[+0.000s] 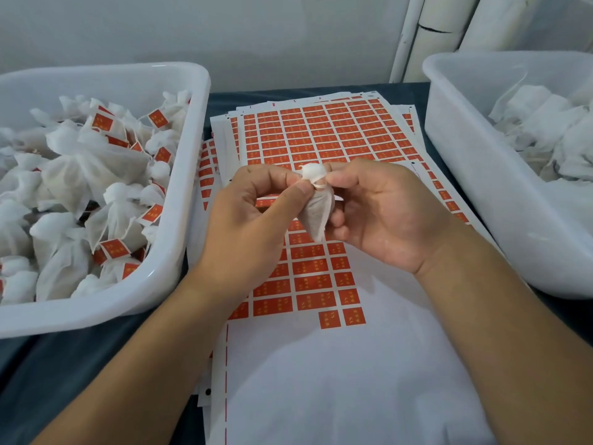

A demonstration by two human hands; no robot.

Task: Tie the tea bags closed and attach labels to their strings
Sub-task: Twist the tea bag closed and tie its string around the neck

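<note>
A small white tea bag [316, 216] hangs between both hands above the label sheets, its neck gathered and wound with white string [317, 184]. My left hand [253, 220] pinches the string at the neck with thumb and forefinger. My right hand [382, 213] holds the bag from the right, its fingers curled round the body and its fingertips at the gathered top. A sheet of red labels [321, 271] lies directly under the hands, with its lower part peeled bare.
A white tub [192, 175] on the left holds several tied, red-labelled tea bags. Another white tub [465, 162] on the right holds unlabelled white bags. More label sheets [327, 133] are stacked behind the hands on the dark table [38, 364].
</note>
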